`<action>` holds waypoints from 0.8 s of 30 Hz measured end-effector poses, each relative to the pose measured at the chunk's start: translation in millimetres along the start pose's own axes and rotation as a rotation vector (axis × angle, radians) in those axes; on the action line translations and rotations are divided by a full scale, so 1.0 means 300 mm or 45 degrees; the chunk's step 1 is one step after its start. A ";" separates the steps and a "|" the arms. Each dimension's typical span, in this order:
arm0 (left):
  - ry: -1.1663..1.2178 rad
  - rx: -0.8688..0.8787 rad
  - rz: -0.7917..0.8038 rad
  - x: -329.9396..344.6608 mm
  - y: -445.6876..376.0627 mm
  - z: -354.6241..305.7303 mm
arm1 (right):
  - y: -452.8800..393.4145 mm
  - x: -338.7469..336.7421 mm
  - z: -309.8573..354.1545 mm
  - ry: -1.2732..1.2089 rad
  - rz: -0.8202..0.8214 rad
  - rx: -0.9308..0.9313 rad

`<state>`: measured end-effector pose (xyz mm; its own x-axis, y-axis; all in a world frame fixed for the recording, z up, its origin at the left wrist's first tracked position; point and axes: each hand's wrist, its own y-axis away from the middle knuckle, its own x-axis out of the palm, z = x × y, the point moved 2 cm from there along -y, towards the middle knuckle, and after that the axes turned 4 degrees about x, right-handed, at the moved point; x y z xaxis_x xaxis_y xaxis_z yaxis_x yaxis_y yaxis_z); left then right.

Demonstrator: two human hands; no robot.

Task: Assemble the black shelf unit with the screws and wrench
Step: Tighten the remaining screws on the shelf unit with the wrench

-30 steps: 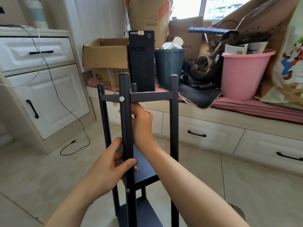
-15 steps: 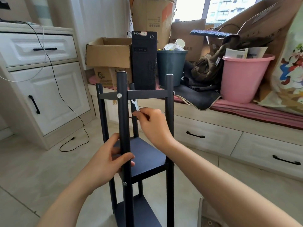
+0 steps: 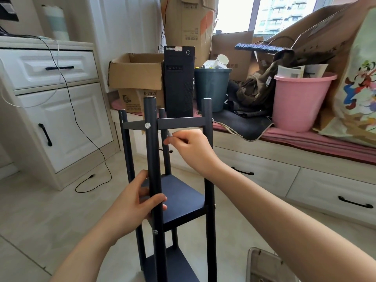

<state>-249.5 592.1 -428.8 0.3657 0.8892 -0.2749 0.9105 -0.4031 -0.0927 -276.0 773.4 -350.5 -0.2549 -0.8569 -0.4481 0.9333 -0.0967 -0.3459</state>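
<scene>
The black shelf unit (image 3: 181, 198) stands upright on the tile floor in front of me, with four round posts, a top frame and two lower shelves. A silver screw head (image 3: 147, 125) shows on the near left post at the top rail, another screw (image 3: 155, 232) lower down. My left hand (image 3: 138, 202) grips the near left post at the middle shelf. My right hand (image 3: 190, 146) is under the top rail and pinches a small silver wrench (image 3: 169, 134), of which only the tip shows.
A window bench with drawers (image 3: 264, 171) runs behind the shelf, loaded with a black computer tower (image 3: 179, 82), cardboard boxes, a dark bin (image 3: 212, 88) and a pink bucket (image 3: 301, 100). A white cabinet (image 3: 53, 110) stands left, its cable on the floor. A metal tray (image 3: 262, 265) lies bottom right.
My right hand has come out from behind the near post and to the right, with the wrench now held under the top rail. The left hand keeps its grip on the post.
</scene>
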 end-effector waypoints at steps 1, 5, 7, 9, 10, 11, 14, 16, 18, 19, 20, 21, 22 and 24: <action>0.001 0.000 0.003 -0.001 -0.001 0.001 | -0.002 0.000 0.004 -0.007 -0.017 -0.015; -0.002 -0.002 0.010 -0.004 -0.002 0.004 | 0.001 0.011 0.006 -0.004 -0.051 -0.048; 0.014 -0.001 0.015 -0.002 -0.002 0.003 | 0.003 0.017 0.002 -0.021 -0.057 -0.041; 0.023 -0.003 0.020 0.001 -0.002 0.001 | 0.004 0.023 0.000 -0.047 -0.057 -0.031; 0.027 -0.004 0.022 0.003 -0.001 0.000 | 0.004 0.026 0.001 -0.054 -0.059 -0.031; 0.031 -0.005 0.024 0.005 0.000 -0.001 | 0.003 0.029 0.001 -0.057 -0.064 -0.036; 0.038 -0.003 0.024 0.006 0.004 -0.006 | 0.001 0.037 0.001 -0.067 -0.095 -0.063; 0.038 0.004 0.029 0.008 0.004 -0.010 | 0.003 0.043 -0.005 -0.087 -0.115 -0.091; 0.033 0.007 0.041 0.011 0.005 -0.012 | 0.008 0.055 -0.018 -0.129 -0.126 -0.118; 0.031 0.009 0.051 0.014 0.005 -0.013 | 0.011 0.062 -0.026 -0.144 -0.138 -0.132; 0.029 0.014 0.064 0.017 0.006 -0.015 | 0.011 0.069 -0.034 -0.151 -0.156 -0.143; 0.026 0.019 0.076 0.022 0.006 -0.017 | 0.010 0.075 -0.043 -0.156 -0.175 -0.148; 0.021 0.025 0.086 0.025 0.005 -0.018 | 0.007 0.080 -0.052 -0.165 -0.195 -0.151; 0.018 0.035 0.093 0.030 0.003 -0.020 | 0.004 0.090 -0.070 -0.179 -0.249 -0.169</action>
<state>-244.2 600.9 -425.7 0.4338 0.8600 -0.2687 0.8756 -0.4727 -0.0992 -287.1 760.9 -380.2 -0.3809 -0.8912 -0.2465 0.8260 -0.2082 -0.5239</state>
